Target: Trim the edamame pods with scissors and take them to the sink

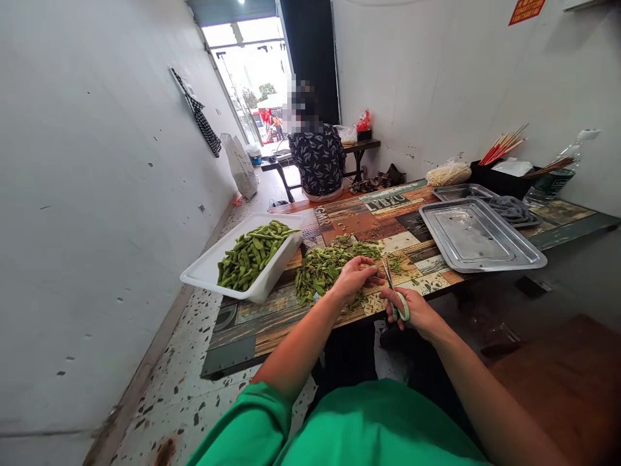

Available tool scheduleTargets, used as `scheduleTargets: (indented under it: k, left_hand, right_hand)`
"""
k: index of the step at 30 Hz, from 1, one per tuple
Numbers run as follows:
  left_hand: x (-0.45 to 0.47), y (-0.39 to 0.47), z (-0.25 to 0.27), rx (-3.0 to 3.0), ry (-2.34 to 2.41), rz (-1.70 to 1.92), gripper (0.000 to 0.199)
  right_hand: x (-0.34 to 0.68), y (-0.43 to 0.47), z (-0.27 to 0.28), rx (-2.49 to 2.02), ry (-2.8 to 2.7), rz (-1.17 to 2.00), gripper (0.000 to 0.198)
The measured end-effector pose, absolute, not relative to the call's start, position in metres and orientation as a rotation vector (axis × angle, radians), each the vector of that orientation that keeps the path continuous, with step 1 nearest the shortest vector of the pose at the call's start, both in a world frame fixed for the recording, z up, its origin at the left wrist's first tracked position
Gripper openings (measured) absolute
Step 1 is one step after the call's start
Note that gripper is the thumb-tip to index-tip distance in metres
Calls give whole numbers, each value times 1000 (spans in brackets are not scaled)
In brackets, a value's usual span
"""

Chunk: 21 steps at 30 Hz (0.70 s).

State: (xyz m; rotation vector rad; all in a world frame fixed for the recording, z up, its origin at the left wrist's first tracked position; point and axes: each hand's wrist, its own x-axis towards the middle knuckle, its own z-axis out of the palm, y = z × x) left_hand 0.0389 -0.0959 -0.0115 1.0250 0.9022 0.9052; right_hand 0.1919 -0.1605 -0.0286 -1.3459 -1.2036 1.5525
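Above the near edge of the patchwork table [237,355], I see the right hand [416,312] wrapped around the scissors [405,307], their long axis pointing away from the body and slightly left, just beside the left hand [355,279]. Its fingers curl; I can't tell around what. The green pod pile [313,275] spreads left, nearer that hand.

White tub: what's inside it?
Green pods lie heaped in the white tub. The pile covers the tub's floor beneath it, so anything under the top pods cannot be seen.
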Motion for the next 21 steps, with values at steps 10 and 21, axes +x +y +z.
scheduleTargets:
  k: [10, 21]
  left_hand:
    - [48, -102, -21, 1038, 916, 1167, 16]
    - [47, -110, -20, 506, 907, 1187, 22]
  right_hand:
    - [197, -166, -36, -1370, -1175, 1531, 57]
    - [188, -164, -31, -1389, -1231, 1499, 55]
